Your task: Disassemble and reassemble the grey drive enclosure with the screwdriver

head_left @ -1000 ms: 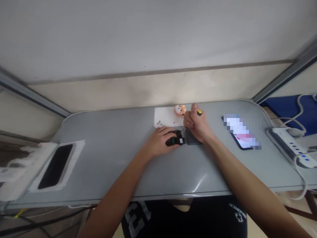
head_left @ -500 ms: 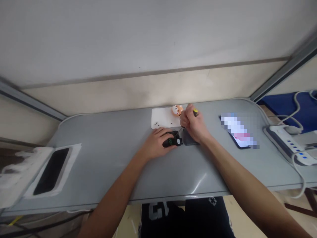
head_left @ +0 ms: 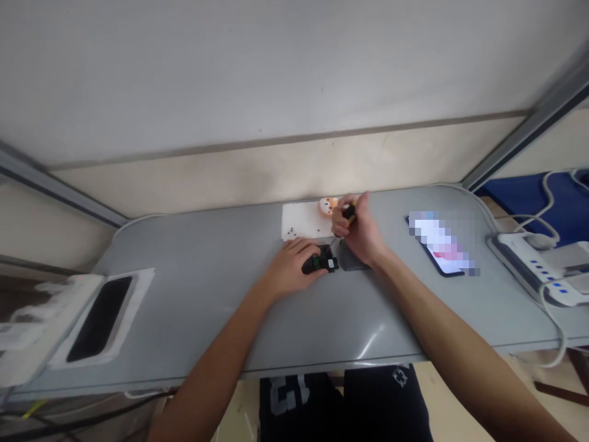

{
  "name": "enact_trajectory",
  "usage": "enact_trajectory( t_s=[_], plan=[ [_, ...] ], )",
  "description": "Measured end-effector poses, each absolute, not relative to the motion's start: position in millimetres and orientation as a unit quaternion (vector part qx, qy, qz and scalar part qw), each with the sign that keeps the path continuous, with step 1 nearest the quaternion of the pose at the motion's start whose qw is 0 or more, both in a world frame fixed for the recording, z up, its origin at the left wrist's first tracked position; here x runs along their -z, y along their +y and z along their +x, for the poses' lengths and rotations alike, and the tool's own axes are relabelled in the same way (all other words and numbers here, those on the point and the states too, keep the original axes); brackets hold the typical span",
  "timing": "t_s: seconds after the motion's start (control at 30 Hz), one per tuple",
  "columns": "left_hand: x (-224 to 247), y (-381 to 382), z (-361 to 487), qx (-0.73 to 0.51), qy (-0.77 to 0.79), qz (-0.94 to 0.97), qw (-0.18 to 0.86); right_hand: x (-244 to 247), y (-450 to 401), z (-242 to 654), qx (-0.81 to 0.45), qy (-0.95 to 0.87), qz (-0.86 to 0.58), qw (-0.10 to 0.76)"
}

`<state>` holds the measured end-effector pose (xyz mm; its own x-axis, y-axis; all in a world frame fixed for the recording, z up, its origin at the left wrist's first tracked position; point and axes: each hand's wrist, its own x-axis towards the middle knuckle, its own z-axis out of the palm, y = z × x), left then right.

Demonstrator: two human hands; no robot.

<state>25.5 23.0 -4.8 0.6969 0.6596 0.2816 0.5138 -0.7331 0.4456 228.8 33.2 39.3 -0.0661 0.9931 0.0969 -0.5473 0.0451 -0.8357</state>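
A black electronic device [head_left: 322, 264] is pinned on the grey table [head_left: 197, 294] between two hands.
By the half-curled left hand [head_left: 291, 267] it is gripped at its nine o'clock end, fingers over the far edge, thumb along the near one; in the curled right hand [head_left: 362, 230] a screwdriver [head_left: 348, 212] is held, shank slanted in from one o'clock, though tip contact cannot be told. The device is judged light and stiff, its bared green board fragile, so it is best held by the shell's sides. A dark, low body with a white label is shown. A dark grey box [head_left: 354, 261] lies at three o'clock, small dark screws [head_left: 291, 231] on white paper [head_left: 301, 218] between ten and eleven, an orange animal-faced case [head_left: 326, 207] at twelve.
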Motion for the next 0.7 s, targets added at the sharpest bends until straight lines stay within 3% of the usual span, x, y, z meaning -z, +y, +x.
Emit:
enact_trajectory(
  t_s=[0.7],
  plan=[
    [14.7, 25.1, 25.5, -0.225, 0.338, 0.896, 0.179, -37.6, 32.2, 233.9, -0.587, -0.401, -0.3, 0.636]
  ],
)
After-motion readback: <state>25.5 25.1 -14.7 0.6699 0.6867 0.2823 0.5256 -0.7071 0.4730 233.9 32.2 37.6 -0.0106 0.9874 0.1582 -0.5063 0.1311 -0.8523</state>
